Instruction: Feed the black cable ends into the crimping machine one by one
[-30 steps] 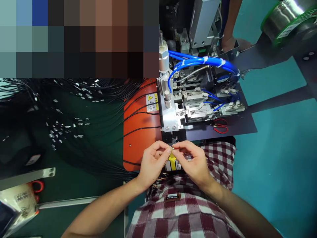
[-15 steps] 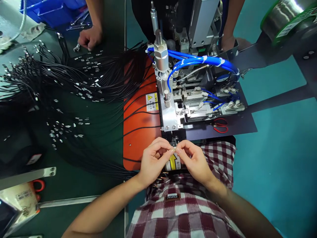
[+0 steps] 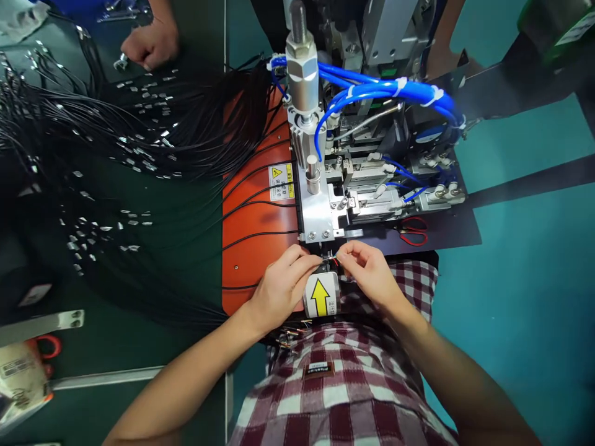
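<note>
- Step in hand, by the looks of it: a small wire end (image 3: 331, 257) is being lined up at the front slot of the machine block (image 3: 320, 218), which sits just beyond the fingertips.
- The small wire end is held right between the two hands, just above the yellow arrow label (image 3: 320, 296). It's too tiny for much detail to be made out, though a bit of red can be seen.
- Left hand (image 3: 283, 285): curled nearly closed, thumb and forefinger pinched together on the wire end, heel rested on the orange plate (image 3: 253, 248).
- Right hand (image 3: 367, 272): also pinched tight on the wire end from the other side, remaining fingers loosely folded.
- What the next move calls for (a guess): a fine, steady push straight ahead, with both pinches kept firm so the end isn't bent.
- Black cables (image 3: 139, 142) are spread out well left of the left hand.
- Red scissors (image 3: 413, 230) are parked just beyond the right hand.
</note>
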`<action>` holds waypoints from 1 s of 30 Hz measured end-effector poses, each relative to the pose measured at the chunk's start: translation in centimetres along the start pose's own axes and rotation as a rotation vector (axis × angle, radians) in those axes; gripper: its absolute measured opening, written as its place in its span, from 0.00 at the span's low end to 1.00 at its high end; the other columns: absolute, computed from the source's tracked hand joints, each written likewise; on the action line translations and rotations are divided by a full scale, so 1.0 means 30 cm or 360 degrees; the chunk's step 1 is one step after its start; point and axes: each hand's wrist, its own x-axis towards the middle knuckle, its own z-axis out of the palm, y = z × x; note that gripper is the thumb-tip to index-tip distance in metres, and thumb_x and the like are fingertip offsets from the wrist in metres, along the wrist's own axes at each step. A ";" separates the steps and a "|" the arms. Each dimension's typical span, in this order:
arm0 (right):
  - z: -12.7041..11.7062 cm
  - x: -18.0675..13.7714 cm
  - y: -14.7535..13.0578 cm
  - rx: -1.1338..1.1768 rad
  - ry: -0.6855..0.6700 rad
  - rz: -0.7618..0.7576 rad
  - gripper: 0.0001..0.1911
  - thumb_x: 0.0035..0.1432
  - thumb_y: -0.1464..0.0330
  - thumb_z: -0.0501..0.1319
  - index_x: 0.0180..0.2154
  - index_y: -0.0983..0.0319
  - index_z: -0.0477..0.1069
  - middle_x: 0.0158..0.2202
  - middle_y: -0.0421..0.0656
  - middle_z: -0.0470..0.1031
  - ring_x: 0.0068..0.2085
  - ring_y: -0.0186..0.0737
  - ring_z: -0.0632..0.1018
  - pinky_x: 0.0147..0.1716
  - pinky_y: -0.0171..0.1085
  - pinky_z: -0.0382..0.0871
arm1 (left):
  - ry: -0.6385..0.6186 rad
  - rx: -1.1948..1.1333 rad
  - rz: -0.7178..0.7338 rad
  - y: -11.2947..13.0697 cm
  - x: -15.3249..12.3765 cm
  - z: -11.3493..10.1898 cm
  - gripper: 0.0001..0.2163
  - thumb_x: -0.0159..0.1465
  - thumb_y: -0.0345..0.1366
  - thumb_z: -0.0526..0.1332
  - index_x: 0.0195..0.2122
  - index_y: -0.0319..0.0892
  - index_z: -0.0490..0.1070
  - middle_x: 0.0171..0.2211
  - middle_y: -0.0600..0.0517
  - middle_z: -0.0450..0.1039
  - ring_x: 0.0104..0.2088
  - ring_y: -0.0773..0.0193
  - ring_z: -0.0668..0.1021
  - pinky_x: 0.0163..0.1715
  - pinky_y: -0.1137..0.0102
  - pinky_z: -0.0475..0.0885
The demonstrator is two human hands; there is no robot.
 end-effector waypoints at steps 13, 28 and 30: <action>0.006 0.036 0.026 -0.0069 0.0005 0.0094 0.12 0.54 0.61 0.60 0.29 0.64 0.69 0.22 0.37 0.66 0.22 0.31 0.65 0.22 0.33 0.58 | -0.0078 0.0487 0.0245 -0.057 0.002 0.011 0.12 0.66 0.29 0.53 0.46 0.37 0.74 0.36 0.44 0.69 0.38 0.60 0.76 0.36 0.68 0.76; 0.012 0.034 0.032 -0.0078 0.0047 0.0035 0.11 0.55 0.62 0.60 0.29 0.64 0.69 0.22 0.37 0.66 0.22 0.31 0.64 0.22 0.33 0.58 | -0.0064 0.0534 0.0275 -0.047 0.002 0.015 0.12 0.65 0.26 0.53 0.45 0.34 0.74 0.37 0.42 0.70 0.38 0.60 0.76 0.35 0.67 0.76; 0.012 0.034 0.038 -0.0099 0.0052 0.0001 0.10 0.56 0.63 0.60 0.29 0.64 0.69 0.22 0.37 0.66 0.23 0.31 0.65 0.23 0.33 0.59 | -0.0062 0.0554 0.0282 -0.047 0.001 0.016 0.12 0.65 0.26 0.53 0.45 0.34 0.74 0.36 0.43 0.70 0.38 0.60 0.76 0.35 0.67 0.76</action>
